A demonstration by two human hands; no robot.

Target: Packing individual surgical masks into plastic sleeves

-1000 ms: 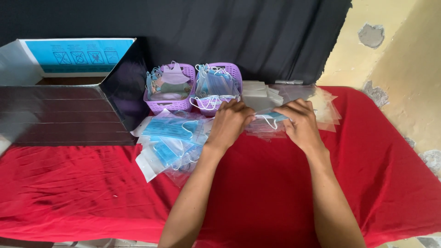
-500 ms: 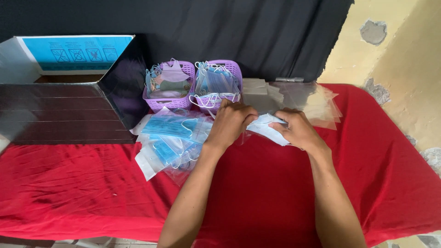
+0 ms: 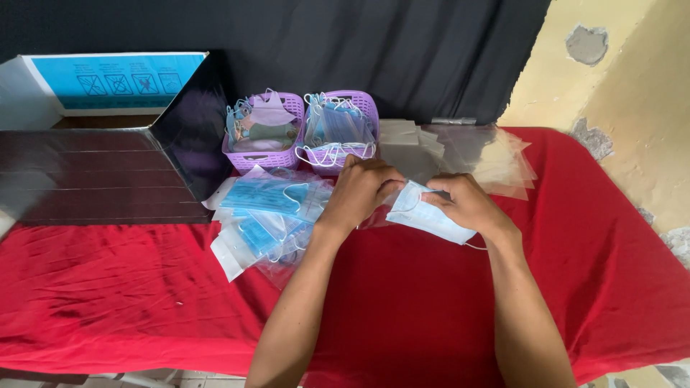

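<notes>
Both my hands meet over the red tablecloth (image 3: 402,309) in the middle of the table. My right hand (image 3: 467,205) grips a pale blue face mask (image 3: 424,214), its ear loop trailing out below the wrist. My left hand (image 3: 363,188) holds the mask's left edge together with a thin clear plastic sleeve that is barely visible under the fingers. Just behind my hands lies a stack of empty clear sleeves (image 3: 474,154).
Two purple baskets (image 3: 267,159) (image 3: 345,154) with loose masks stand at the back. A pile of bagged blue masks (image 3: 269,212) lies left of my hands. A dark open box (image 3: 93,172) with a blue-lined lid fills the left. A black curtain hangs behind.
The mask has come up from flat on the cloth and now sits folded between my hands. My right hand shifted left and closed around it.
</notes>
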